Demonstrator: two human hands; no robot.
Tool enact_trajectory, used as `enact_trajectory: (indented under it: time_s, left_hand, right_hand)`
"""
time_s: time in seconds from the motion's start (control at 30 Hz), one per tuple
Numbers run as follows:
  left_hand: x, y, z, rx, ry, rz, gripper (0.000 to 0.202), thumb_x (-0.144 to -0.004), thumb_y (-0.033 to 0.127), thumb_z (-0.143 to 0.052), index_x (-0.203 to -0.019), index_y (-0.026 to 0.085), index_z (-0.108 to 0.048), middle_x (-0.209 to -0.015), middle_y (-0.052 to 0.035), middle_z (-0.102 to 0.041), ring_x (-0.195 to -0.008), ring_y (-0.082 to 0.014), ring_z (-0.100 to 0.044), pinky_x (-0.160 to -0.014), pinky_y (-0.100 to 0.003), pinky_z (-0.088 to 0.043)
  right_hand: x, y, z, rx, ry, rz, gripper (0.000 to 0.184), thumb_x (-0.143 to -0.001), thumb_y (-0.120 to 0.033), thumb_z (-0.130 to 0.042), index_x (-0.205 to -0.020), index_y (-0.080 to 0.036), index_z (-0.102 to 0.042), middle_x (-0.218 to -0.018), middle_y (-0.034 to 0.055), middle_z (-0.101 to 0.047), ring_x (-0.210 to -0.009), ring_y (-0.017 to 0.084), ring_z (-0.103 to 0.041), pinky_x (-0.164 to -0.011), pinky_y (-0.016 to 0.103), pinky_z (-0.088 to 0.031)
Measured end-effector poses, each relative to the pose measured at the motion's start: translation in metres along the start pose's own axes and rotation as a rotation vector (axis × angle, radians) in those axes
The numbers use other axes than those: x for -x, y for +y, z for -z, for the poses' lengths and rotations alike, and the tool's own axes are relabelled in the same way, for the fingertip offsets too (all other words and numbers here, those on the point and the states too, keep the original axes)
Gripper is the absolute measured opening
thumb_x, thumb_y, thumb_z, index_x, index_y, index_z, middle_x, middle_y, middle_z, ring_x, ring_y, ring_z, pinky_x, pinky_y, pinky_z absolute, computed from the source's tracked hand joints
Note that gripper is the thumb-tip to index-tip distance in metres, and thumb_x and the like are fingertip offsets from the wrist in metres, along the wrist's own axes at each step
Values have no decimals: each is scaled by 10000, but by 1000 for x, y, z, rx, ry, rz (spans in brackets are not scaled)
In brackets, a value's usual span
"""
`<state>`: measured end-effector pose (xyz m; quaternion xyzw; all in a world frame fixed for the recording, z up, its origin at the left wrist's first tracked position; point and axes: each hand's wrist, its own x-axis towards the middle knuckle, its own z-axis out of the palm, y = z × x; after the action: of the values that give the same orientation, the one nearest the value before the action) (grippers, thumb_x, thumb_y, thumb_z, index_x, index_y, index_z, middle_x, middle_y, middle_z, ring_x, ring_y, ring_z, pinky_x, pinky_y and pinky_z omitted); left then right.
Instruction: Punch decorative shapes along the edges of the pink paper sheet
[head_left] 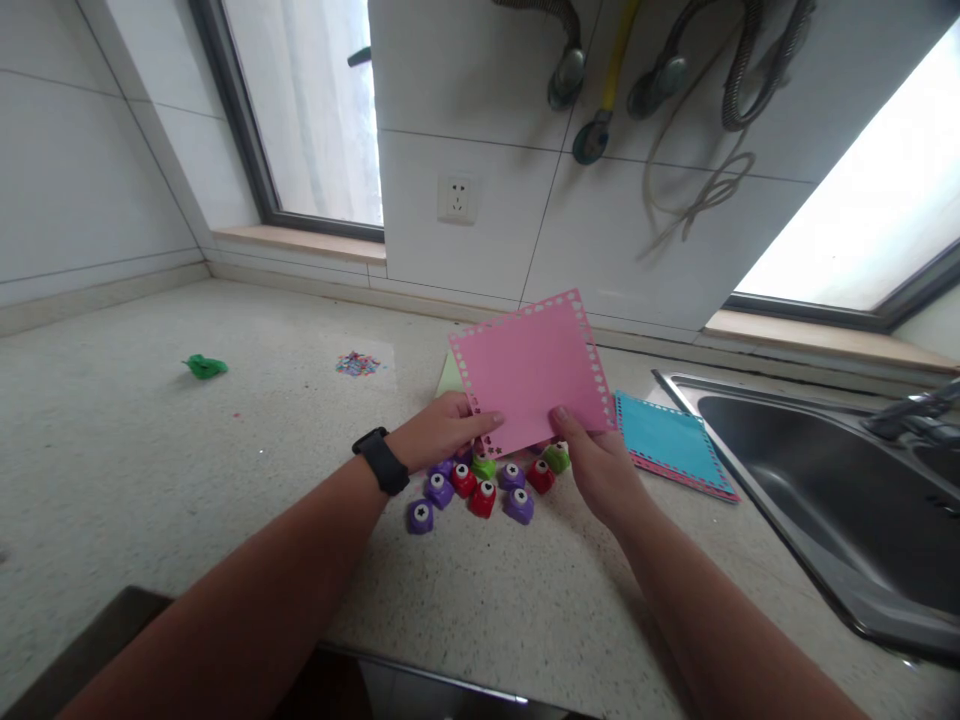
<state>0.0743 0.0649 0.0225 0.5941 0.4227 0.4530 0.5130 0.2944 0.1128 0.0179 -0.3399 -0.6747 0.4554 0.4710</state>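
Note:
Both my hands hold up a pink sheet of paper (531, 365) with small shapes punched along its edges. My left hand (450, 425), with a black watch on its wrist, pinches the lower left corner. At the lower right, my right hand (596, 455) grips the sheet with its thumb on top. Below the paper, several small craft punches lie on the counter, among them a purple punch (421, 517), a red punch (483, 498) and a green punch (556, 458). A pale green sheet (448, 378) shows partly behind the pink one.
To the right lies a stack of punched sheets, blue on top (667, 435), beside a metal sink (787, 480) with a faucet (915, 415). On the left are a pile of colourful paper bits (358, 364) and a crumpled green thing (205, 367). The tiled wall has a socket (457, 199).

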Motion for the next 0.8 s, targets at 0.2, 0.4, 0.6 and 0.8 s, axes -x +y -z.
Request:
enact_trajectory:
  time_s: [0.2, 0.4, 0.6, 0.8]
  left_hand:
    - [1, 4, -2, -22, -14, -70, 295, -871, 449, -637, -789, 166, -654, -678, -4, -619, -571, -104, -504, -522, -221, -356]
    - [-4, 3, 6, 56, 278, -58, 436, -850, 520, -651, -610, 187, -502, -500, 79, -405, -429, -60, -327, -442, -209, -228]
    - [-8, 3, 6, 99, 387, -24, 546, -827, 620, -627, -534, 188, -468, -421, 69, -398, -384, -56, -338, -423, -218, -244]
    - [-8, 1, 6, 88, 379, -22, 535, -826, 630, -626, -572, 183, -479, -447, 74, -411, -392, -50, -328, -419, -212, -222]
  right_hand:
    - [-1, 0, 2, 76, -51, -9, 350, -914, -537, -576, -833, -211, -675, -809, 34, -697, -776, 217, -631, -733, 339, -489]
    - [-7, 1, 8, 158, -58, 98, 344, -986, -470, -455, -1104, -219, -659, -839, 38, -671, -791, 195, -593, -764, 345, -467]
    - [-11, 5, 8, 680, -106, 232, 223, -933, -328, -557, -1075, -208, -679, -942, 83, -699, -876, 242, -594, -795, 386, -451]
    - [-16, 14, 15, 977, -151, 149, 287, -928, -409, -570, -1039, -195, -727, -1006, 110, -722, -947, 286, -596, -854, 441, -424]
